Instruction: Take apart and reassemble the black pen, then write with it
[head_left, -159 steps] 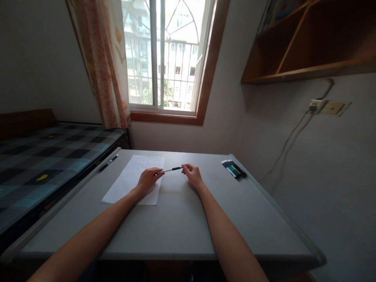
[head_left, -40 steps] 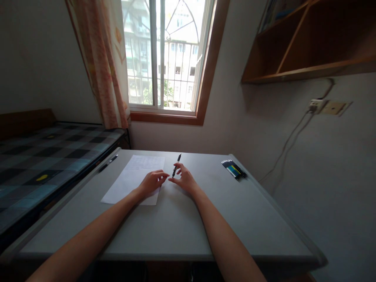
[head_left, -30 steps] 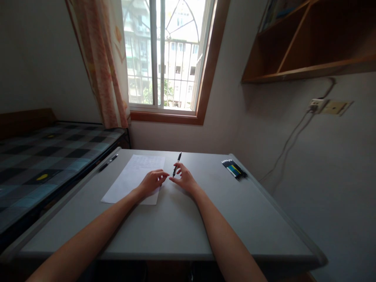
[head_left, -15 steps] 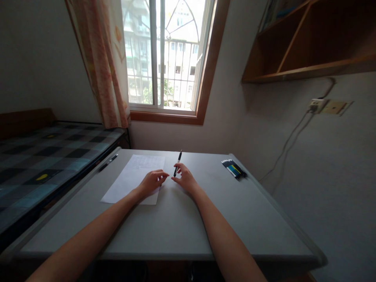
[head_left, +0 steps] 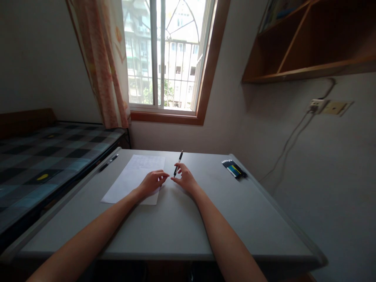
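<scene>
Here, the slim pen [head_left: 180, 157] tilts, black and white.

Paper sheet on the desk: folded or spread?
Spread. The sheet lies flat on the desk, four corners visible, no fold showing; the left hand hides part of it.

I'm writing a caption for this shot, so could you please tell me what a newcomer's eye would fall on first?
Probably the bright, barred window, beyond the far edge of the desk. Next, the black-and-white pen slanting up from the right hand, with the left hand beside it, partly over a sheet of paper. The row of pens near the desk's right edge may come third.
</scene>
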Tool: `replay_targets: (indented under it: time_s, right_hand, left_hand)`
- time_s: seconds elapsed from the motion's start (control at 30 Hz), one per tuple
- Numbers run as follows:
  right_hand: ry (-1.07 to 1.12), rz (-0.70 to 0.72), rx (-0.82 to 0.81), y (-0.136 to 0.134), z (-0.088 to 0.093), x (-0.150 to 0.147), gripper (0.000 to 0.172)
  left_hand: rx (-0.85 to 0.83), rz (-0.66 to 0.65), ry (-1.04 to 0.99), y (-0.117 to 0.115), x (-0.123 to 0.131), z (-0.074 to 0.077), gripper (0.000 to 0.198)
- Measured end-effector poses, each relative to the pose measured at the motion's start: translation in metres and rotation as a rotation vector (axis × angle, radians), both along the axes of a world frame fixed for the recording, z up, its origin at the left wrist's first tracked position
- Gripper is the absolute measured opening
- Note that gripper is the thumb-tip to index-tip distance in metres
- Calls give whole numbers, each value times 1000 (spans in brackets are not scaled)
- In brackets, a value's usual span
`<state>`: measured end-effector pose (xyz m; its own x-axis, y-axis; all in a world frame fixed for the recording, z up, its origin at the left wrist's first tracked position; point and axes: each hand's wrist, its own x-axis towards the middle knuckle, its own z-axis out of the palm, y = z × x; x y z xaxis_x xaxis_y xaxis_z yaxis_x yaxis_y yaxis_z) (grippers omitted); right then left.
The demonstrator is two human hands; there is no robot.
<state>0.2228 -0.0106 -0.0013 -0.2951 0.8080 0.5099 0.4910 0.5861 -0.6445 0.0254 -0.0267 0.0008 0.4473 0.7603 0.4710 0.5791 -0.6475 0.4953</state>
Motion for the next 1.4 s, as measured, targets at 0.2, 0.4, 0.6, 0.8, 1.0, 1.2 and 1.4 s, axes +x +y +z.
replay_targets:
  time_s: [0.2,0.4,0.6,0.8,1.0,1.2,1.4]
  right_hand:
    - [-39,-6,-14,-1,2,1,44]
    - [-49,6,-20,-2,3,1,44]
    - [-65,16,-29,-1,0,2,44]
    - [-45,5,-32,-1,1,1,50]
    - [-29,18,-29,-3,3,1,53]
    - [-32,18,-36,-4,4,2,52]
    - [-65,10,-49,-1,1,2,44]
  left_hand:
    - [5,-9,7,-1,1,1,24]
    - [14,3,7,1,0,-2,23]
    - [24,5,-4,1,1,-1,22]
    - [26,10,5,2,1,-3,23]
    - [20,10,12,2,0,-3,23]
    - [17,7,19,-1,1,0,24]
    - [24,6,9,0,1,0,23]
